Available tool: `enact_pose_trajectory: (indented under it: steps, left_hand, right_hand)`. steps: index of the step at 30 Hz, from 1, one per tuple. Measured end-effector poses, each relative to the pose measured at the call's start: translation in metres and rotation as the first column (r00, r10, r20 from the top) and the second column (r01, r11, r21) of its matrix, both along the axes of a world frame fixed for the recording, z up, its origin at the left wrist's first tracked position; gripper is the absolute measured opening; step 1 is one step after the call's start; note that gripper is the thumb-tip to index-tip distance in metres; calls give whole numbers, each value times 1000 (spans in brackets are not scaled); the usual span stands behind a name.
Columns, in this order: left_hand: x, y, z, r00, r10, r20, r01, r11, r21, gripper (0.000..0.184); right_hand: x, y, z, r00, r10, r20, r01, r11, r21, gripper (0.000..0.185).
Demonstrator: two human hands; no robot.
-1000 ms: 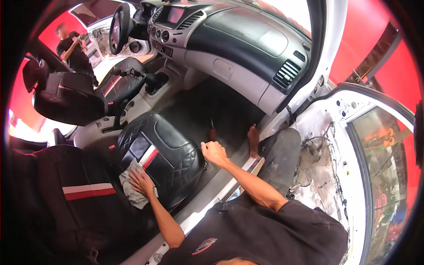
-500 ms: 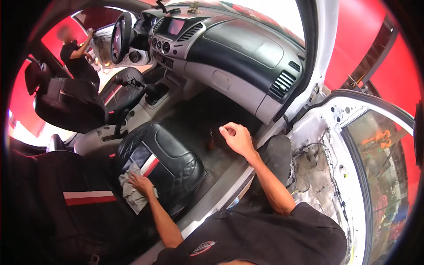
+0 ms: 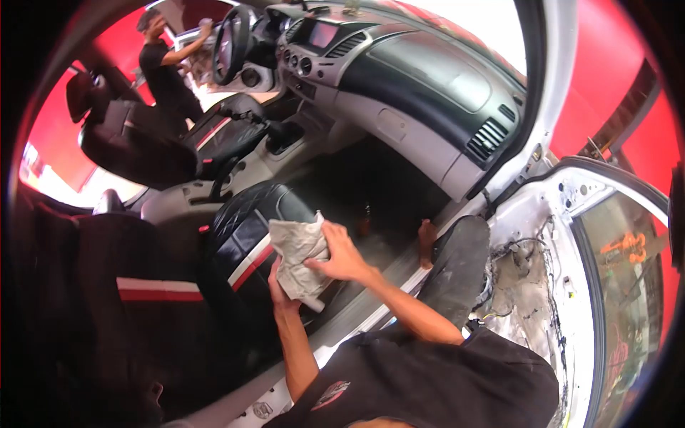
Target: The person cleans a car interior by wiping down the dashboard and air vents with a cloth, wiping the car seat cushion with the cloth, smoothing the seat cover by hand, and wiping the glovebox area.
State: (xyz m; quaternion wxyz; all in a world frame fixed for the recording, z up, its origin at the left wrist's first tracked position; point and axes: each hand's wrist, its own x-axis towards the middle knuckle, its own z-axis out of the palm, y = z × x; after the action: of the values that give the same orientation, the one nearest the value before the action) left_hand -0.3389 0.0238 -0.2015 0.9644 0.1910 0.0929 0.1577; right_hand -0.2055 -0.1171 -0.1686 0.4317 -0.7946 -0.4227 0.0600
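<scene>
A crumpled light grey cloth [image 3: 298, 250] is held up between my two hands, above the front edge of the black passenger seat [image 3: 246, 214]. My left hand [image 3: 283, 291] grips it from below and the left, its fingers mostly hidden behind the folds. On the other side, my right hand [image 3: 341, 253] pinches the cloth's right edge between thumb and fingers. The seat has quilted sides and a white and red stripe, partly covered from view by the cloth.
Across the cabin, a person [image 3: 168, 64] stands by the far open door. The dashboard [image 3: 421, 71] lies ahead, with the gear lever [image 3: 282, 132] to its lower left. A small orange-brown item [image 3: 367, 221] is on the dark floor. The stripped near door [image 3: 524, 264] stands open at right.
My left hand has lifted the cloth off the seat and moved right. My right hand has come down and left onto the cloth. The view has shifted, and the far person's arm is raised.
</scene>
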Motion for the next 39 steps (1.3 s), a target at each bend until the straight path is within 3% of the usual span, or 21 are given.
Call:
enact_pose_trajectory:
  steps: [2, 3, 4, 5, 7, 10, 13, 14, 17, 19, 20, 24, 27, 28, 30, 31, 32, 34, 35, 37, 39]
  left_hand:
    - [-5, 10, 11, 999, -38, -24, 40, 998, 51, 57]
    - [-1, 19, -12, 998, -55, -13, 56, 998, 14, 58]
    - [-5, 7, 31, 986, -102, 133, 117, 987, -109, 56]
    - [-4, 16, 3, 995, -47, 85, 43, 998, 55, 57]
    - [0, 12, 3, 986, 124, -108, -95, 966, 239, 59]
    - [5, 18, 3, 989, -99, 109, 118, 975, -186, 69]
    - [4, 18, -13, 981, -163, 105, 171, 982, -76, 76]
    - [7, 17, -23, 993, -114, 38, 117, 987, -111, 83]
    - [-8, -7, -35, 980, -175, 99, 189, 971, -149, 87]
    - [-21, -26, -40, 986, -156, -51, 159, 986, 57, 87]
    - [-27, -33, -45, 993, -109, -44, 116, 973, 200, 69]
    - [-42, -32, -65, 922, 65, -381, 50, 957, 286, 31]
    - [-42, -38, -45, 748, 442, -495, -142, 835, 531, 30]
    - [-37, -44, -30, 725, 577, -376, -233, 720, 654, 31]
    - [-23, -58, 6, 791, 580, -195, -348, 689, 636, 31]
    - [-17, -64, 15, 811, 576, -103, -403, 677, 616, 32]
    - [-11, -67, -6, 814, 567, -128, -416, 722, 554, 30]
    - [-10, -72, -41, 827, 525, -200, -411, 808, 421, 32]
    - [-15, -77, -49, 848, 478, -231, -379, 850, 365, 34]
    - [-22, -81, -51, 883, 392, -259, -317, 903, 289, 37]
    - [-23, -74, -52, 899, 352, -261, -279, 919, 278, 41]
  right_hand:
    - [8, 1, 30, 998, 45, 44, -43, 999, -26, 107]
    - [13, -1, 43, 997, 71, 14, -71, 997, -44, 106]
    - [16, -4, 57, 988, 85, -131, -97, 992, -86, 98]
    - [23, -2, 46, 935, 161, -315, -163, 986, 20, 75]
    - [32, 0, 40, 803, 263, -534, -204, 964, 168, 49]
    - [40, -10, 55, 795, 157, -586, -179, 984, 21, 33]
    - [29, -16, 85, 692, 142, -707, -38, 986, 161, 26]
    - [28, -16, 85, 693, 134, -709, -6, 984, 179, 24]
    - [33, -16, 73, 719, 140, -680, 44, 968, 246, 22]
    - [34, -19, 75, 773, 134, -620, 13, 974, 227, 21]
    - [35, -22, 71, 795, 139, -590, -6, 975, 222, 21]
    - [27, -28, 72, 890, 111, -443, -36, 984, 173, 22]
    - [14, -20, 88, 969, 21, -245, -4, 998, 67, 26]
    - [7, -15, 88, 986, 6, -166, 7, 997, 74, 28]
    - [-13, -4, 91, 995, -2, -96, 14, 992, 122, 35]
    - [-27, 0, 98, 996, 3, -93, -5, 1000, -19, 36]
    - [-43, 5, 90, 993, 59, -104, -65, 997, -52, 40]
    - [-74, 9, 97, 912, 320, -256, -363, 921, -142, 55]
    - [-87, 9, 92, 908, 402, -119, -418, 894, -163, 60]
    - [-97, 4, 99, 883, 459, -96, -468, 872, -145, 58]
    - [-83, 0, 112, 773, 555, -307, -588, 809, -17, 54]
